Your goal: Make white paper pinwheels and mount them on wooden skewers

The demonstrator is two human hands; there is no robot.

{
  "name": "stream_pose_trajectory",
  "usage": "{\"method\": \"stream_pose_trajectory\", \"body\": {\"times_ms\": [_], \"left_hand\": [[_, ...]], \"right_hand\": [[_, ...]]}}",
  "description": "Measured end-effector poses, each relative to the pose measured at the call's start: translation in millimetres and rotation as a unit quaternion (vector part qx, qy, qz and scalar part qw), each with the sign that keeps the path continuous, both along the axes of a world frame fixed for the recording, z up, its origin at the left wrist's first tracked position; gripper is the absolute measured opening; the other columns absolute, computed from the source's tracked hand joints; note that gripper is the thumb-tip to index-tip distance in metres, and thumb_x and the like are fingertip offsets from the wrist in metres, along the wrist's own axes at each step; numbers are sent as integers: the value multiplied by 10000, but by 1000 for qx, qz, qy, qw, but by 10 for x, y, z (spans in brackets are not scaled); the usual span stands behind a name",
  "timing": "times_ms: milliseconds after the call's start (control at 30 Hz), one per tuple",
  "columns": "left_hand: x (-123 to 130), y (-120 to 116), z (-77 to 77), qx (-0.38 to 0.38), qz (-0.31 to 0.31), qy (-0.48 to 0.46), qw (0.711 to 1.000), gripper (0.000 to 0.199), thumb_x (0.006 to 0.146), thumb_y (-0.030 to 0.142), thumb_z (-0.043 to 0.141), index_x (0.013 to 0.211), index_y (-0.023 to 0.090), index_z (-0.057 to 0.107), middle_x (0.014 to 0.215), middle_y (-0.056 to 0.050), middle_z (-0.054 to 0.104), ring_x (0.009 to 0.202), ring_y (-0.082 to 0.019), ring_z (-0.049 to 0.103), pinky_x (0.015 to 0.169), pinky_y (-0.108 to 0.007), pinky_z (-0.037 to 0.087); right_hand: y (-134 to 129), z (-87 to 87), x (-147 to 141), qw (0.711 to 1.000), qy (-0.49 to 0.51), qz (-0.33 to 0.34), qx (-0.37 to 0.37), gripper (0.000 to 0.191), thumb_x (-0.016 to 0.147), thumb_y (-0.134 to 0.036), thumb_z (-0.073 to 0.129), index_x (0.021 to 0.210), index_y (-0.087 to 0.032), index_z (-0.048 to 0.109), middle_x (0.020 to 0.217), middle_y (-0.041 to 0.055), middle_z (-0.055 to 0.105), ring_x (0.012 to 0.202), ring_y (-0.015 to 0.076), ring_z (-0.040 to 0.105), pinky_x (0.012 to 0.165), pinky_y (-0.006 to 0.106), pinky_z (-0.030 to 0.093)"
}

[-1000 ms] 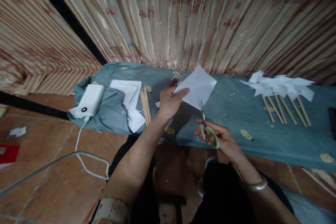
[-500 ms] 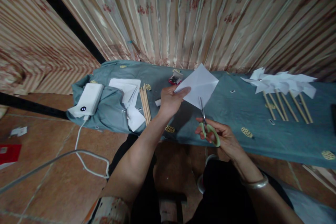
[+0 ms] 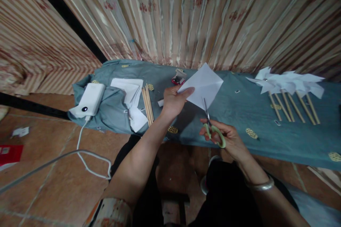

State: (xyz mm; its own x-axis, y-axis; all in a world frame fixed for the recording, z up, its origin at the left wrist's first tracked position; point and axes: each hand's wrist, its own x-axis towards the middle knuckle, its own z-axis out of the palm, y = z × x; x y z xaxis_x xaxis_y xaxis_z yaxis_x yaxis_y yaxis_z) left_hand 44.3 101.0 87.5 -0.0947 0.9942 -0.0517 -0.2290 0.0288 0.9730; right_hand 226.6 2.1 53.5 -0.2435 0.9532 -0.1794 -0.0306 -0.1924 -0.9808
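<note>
My left hand [image 3: 174,101] pinches the left corner of a creased white square of paper [image 3: 206,83], thumb on top, and holds it up over the cloth. My right hand [image 3: 223,134] has its fingers through the pale green handles of a pair of scissors [image 3: 216,135]. The scissors' blades point away from me and overlap the paper's near corner. Behind my left hand lies a small open red box [image 3: 178,78], partly covered by the paper; its contents are too small to tell.
On the blue-green cloth [image 3: 255,113] at right lie several white paper pinwheels [image 3: 293,82] on wooden sticks. Left of my hand are loose wooden sticks [image 3: 147,104], white paper sheets [image 3: 131,90] and a white power bank [image 3: 91,99] with a cable. A pleated curtain [image 3: 186,17] hangs behind.
Both hands, the paper and the scissors keep nearly the same pose. The view has shifted very slightly; no object has been picked up or put down.
</note>
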Motion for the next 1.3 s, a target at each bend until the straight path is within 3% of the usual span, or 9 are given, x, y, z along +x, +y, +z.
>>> {"method": "stream_pose_trajectory", "body": {"times_ms": [233,533,900,1300], "left_hand": [[-10,-15,12,-5,-1,2,1000,129,696,218,770,598,158,713,512,33,570,496,-98,493,506,-231,388],[-33,-13,-56,16,9,38,999,177,708,288,772,588,172,711,510,11,582,496,-103,489,478,-230,347],[-32,-1,-48,15,2,17,1000,158,695,264,770,595,162,703,529,21,598,480,-85,488,462,-211,365],[4,-52,-19,1,-16,19,1000,168,674,262,768,578,150,688,511,28,588,480,-84,480,466,-202,356]], "right_hand": [[4,24,-5,1000,-19,-4,14,622,660,-624,786,1120,-208,745,764,58,725,562,124,562,492,245,460],[6,20,-14,1000,-8,-14,-2,552,673,-587,799,1087,-225,759,737,37,720,542,107,557,495,240,458],[2,-13,-31,999,15,-49,-14,487,628,-542,848,1001,-235,782,631,0,675,506,93,545,482,224,447],[15,8,-18,999,14,-48,-14,447,639,-518,847,975,-228,787,644,9,683,509,92,544,480,220,449]]}}
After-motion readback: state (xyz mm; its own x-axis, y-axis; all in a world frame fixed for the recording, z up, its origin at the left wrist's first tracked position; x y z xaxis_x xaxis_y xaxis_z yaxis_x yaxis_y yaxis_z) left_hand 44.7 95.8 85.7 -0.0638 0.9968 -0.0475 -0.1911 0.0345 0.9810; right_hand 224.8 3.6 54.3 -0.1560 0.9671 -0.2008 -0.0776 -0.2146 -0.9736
